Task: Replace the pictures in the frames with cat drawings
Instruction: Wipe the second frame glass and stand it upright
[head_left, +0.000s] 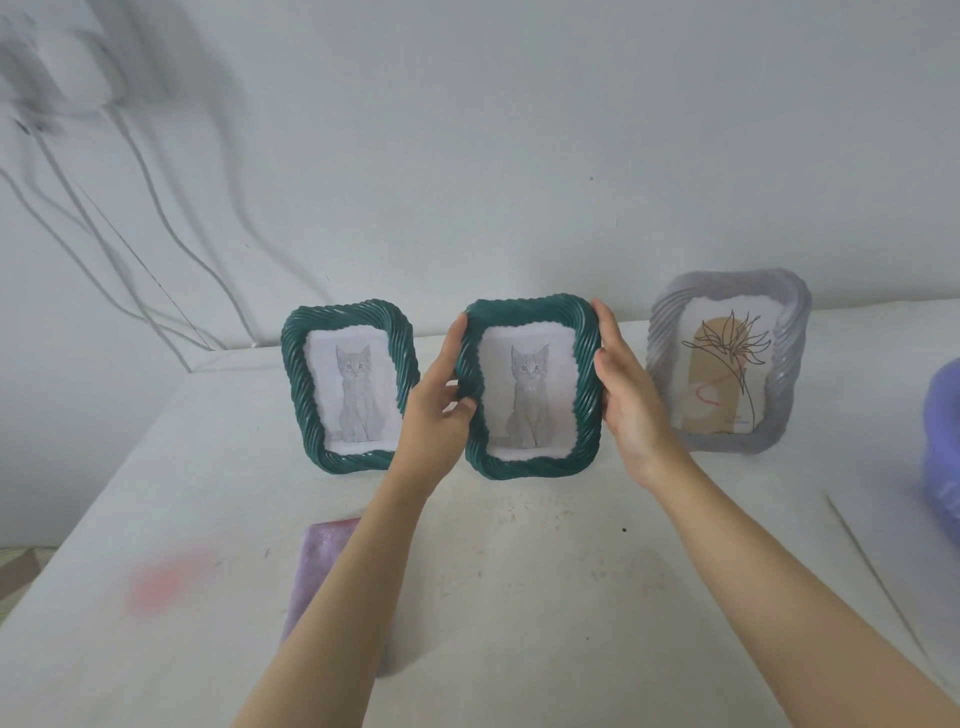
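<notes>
Reaching forward, the left hand (436, 405) and right hand (628, 400) clasp the middle green frame (530, 387) by its sides.

The left green frame (349, 387), middle green frame (530, 387) and grey frame (727, 364) are standing in a row near the wall (467, 156), closing off the back of the table (545, 597). The left hand (436, 410) and right hand (631, 400), gripping the middle one, are filling both gaps. In front the table is lying open between a lilac pad (324, 566) and a purple-blue object (943, 452).

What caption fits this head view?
Left hand and right hand hold a green twisted-rim frame showing a grey cat drawing.
</notes>
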